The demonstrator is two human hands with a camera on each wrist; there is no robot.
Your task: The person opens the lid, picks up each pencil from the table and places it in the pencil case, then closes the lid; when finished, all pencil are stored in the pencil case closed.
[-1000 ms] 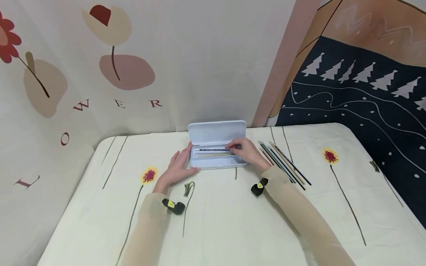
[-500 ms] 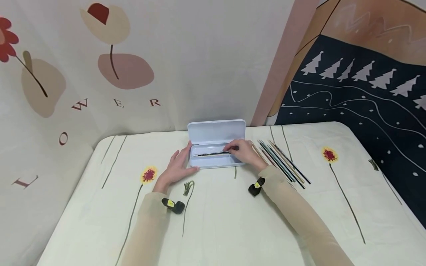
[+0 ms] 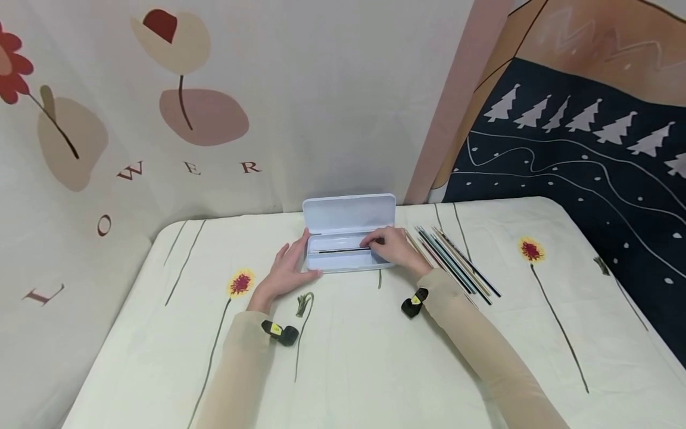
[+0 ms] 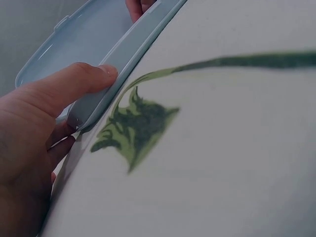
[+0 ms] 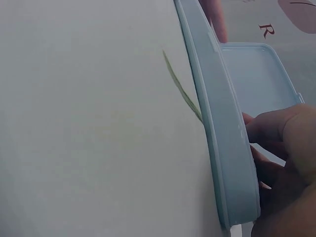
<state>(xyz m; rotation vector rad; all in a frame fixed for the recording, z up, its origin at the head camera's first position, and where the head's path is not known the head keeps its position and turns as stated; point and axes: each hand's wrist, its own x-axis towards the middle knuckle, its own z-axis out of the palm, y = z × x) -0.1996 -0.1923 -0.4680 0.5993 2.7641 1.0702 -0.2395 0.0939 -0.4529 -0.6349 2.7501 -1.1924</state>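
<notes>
A pale blue pencil case (image 3: 351, 265) lies with its lid (image 3: 349, 214) raised at the back of the bed-like surface. My left hand (image 3: 286, 271) holds the case's left end; in the left wrist view its thumb (image 4: 91, 79) rests on the front edge while the fingers lie at the end. Inside the case, a thin dark pencil (image 3: 343, 251) lies lengthwise, and my right hand (image 3: 393, 245) pinches it near its right end. The right wrist view shows those curled fingers (image 5: 271, 128) behind the front wall; the pencil itself is hidden there.
Right of the case lies a loose bundle of several pencils (image 3: 458, 262), partly beside the right sleeve. The white cloth (image 3: 354, 357) has printed flowers. Behind stands a hanging with printed flowers and letters (image 3: 250, 167), next to a dark one with trees (image 3: 585, 116).
The dark pencil has come forward in the case, and the gold one no longer shows separately. My right hand has shifted slightly left, uncovering a tan pencil beside the bundle. My left hand stays put.
</notes>
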